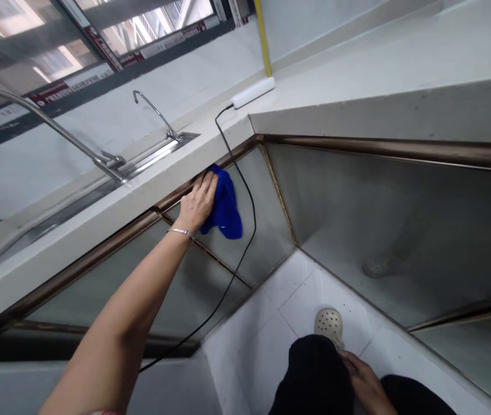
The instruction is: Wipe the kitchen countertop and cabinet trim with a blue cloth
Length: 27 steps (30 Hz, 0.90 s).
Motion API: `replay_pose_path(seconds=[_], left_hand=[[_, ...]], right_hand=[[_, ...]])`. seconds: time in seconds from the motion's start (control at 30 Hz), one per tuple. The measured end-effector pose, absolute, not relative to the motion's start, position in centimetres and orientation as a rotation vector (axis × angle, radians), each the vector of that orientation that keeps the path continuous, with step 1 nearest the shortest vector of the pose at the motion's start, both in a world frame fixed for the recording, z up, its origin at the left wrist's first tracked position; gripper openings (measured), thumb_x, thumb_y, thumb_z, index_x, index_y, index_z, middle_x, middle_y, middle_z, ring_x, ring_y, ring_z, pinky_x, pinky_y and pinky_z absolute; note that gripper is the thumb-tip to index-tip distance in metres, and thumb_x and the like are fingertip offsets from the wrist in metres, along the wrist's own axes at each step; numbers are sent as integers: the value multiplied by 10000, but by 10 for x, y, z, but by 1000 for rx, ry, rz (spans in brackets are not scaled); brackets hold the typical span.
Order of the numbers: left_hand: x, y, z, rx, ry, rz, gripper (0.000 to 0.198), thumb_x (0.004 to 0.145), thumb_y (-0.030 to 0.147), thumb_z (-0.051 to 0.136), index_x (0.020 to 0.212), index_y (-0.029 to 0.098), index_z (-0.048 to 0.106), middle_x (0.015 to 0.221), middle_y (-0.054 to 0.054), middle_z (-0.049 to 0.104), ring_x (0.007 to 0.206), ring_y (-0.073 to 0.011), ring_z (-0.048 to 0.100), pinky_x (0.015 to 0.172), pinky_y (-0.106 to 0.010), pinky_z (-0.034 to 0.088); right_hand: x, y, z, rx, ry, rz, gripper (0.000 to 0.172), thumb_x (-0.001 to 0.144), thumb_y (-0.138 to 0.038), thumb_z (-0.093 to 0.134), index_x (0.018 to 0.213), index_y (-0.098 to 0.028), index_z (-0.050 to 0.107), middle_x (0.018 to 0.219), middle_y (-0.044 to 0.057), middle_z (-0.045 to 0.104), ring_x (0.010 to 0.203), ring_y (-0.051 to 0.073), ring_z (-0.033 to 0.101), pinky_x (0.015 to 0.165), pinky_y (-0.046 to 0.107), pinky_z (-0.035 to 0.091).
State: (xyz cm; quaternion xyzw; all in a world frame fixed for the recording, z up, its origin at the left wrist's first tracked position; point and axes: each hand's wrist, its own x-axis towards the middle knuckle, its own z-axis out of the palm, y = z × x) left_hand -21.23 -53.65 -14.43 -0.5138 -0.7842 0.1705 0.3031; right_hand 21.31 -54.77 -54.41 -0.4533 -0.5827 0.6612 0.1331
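My left hand (199,202), with a bracelet at the wrist, presses a blue cloth (227,210) against the brown metal rail (172,199) under the counter's front edge. Its fingers are closed on the cloth, which hangs down over a grey glass cabinet door (260,190). Low in the view, my right hand (364,380) rests beside my dark-clothed knee (314,374). Its fingers lie stretched out, partly hidden by the leg, and I see nothing in them.
A black cable (249,202) runs from a white cylindrical device (253,93) on the counter (358,63) down past the cloth. A sink (150,155) with two faucets lies left. Cabinet doors (349,219) meet in a corner above the tiled floor (267,328).
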Motion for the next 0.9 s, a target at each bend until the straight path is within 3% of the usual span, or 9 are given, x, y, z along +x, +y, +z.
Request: replay_pose_path(seconds=[0.17, 0.3, 0.5, 0.63, 0.77, 0.9], left_hand=[[-209, -591, -142, -1260, -2122, 474, 668, 970, 213, 321, 1634, 143, 325, 1659, -175, 382, 1532, -317, 372, 982, -462, 594], [-210, -608, -142, -1212, -2140, 481, 670, 968, 246, 347, 1631, 150, 335, 1648, -186, 397, 1535, -333, 369, 977, -480, 597], [-221, -608, -144, -1262, -2143, 529, 677, 968, 244, 336, 1635, 128, 320, 1649, -209, 382, 1550, -381, 323, 975, -531, 588], [-225, -600, -140, -1299, -2137, 526, 669, 983, 250, 317, 1639, 119, 305, 1666, -190, 360, 1545, -367, 337, 1000, -503, 576], [-226, -576, -134, -1367, -2131, 482, 696, 960, 248, 388, 1644, 149, 304, 1683, -145, 344, 1520, -333, 383, 1074, -476, 540], [-229, -558, -131, -1311, -2155, 469, 723, 946, 274, 434, 1646, 158, 298, 1697, -149, 307, 1454, -358, 458, 1030, -496, 565]], right_hand=[[212, -549, -551, -1318, -1623, 1995, 547, 679, -622, 563, 947, -215, 811, 1097, 105, 800, 1140, 347, 729, 1028, 422, 570], [210, -549, -558, -1296, -1609, 2043, 521, 664, -598, 581, 944, -223, 811, 1066, 100, 807, 1122, 350, 737, 1024, 427, 575], [210, -546, -558, -1295, -1590, 2061, 468, 609, -623, 655, 840, -245, 804, 1012, 103, 812, 1106, 385, 737, 972, 445, 602], [211, -547, -557, -1305, -1593, 2098, 526, 584, -634, 666, 877, -222, 809, 1033, 126, 809, 1118, 393, 731, 986, 441, 595], [215, -548, -562, -1264, -1597, 2147, 512, 652, -623, 646, 929, -226, 814, 1064, 103, 808, 1153, 353, 723, 1001, 388, 588], [219, -548, -569, -1280, -1621, 2142, 546, 686, -629, 628, 997, -221, 815, 1160, 98, 788, 1224, 349, 689, 1071, 406, 550]])
